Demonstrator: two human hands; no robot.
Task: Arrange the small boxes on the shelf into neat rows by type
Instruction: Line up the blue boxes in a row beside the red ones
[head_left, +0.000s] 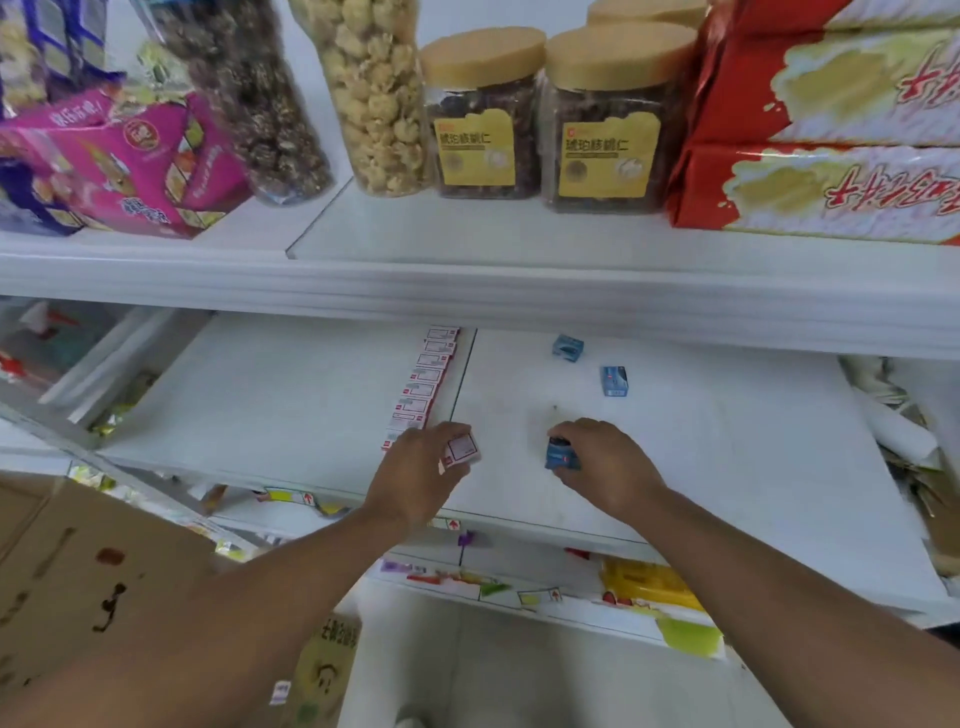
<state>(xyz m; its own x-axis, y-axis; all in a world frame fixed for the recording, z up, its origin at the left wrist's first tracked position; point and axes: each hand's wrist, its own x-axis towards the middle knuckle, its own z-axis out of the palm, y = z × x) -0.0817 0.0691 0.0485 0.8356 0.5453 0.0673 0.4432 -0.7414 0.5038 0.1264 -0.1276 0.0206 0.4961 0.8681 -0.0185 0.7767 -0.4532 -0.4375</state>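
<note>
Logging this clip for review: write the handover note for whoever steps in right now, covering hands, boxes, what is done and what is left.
Left hand: holds a white box at the near end of the white row.
Right hand: grips a blue box on the shelf.
Two more blue boxes lie loose and apart further back: far blue box, middle blue box.
Done: white boxes line up front to back along the shelf divider.
Left: add the held white box to its row, then gather the three blue boxes into a row of their own.
</note>
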